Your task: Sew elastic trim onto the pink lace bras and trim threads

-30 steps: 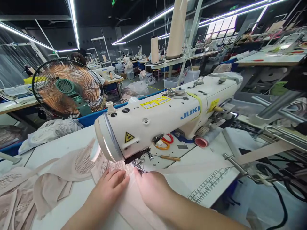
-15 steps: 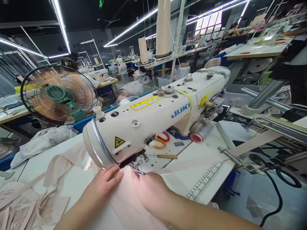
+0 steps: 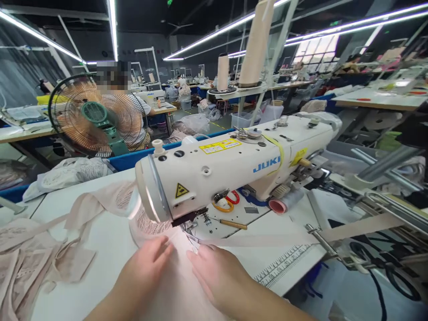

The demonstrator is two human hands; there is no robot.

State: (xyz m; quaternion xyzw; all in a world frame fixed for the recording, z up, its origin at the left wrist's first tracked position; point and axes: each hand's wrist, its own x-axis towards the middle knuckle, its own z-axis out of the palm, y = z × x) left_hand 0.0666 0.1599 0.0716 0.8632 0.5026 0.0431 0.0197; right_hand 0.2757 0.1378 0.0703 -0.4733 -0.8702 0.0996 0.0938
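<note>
Pale pink fabric (image 3: 182, 285) lies under the head of a white sewing machine (image 3: 214, 169) and runs down toward me. My left hand (image 3: 145, 265) pinches its left side just in front of the machine head, thumb against fingers. On the right, my right hand (image 3: 217, 272) has its fingers curled on the same fabric, close to the metal presser foot parts (image 3: 190, 238). A lace part (image 3: 150, 223) of the fabric shows left of the needle area. The needle itself is hidden. A pale strip (image 3: 261, 240) feeds in from the right.
Orange-handled scissors (image 3: 223, 206) and a wooden-handled tool (image 3: 233, 224) lie behind the needle area. A thread cone (image 3: 279, 205) rests by the machine's base. Pale fabric pieces (image 3: 20, 276) lie at left. Beyond stand a fan (image 3: 96, 116) and a person at another machine.
The view has turned left, so the machine appears further right. Both hands have drawn slightly back from the needle area, and more lace shows left of the machine head.
</note>
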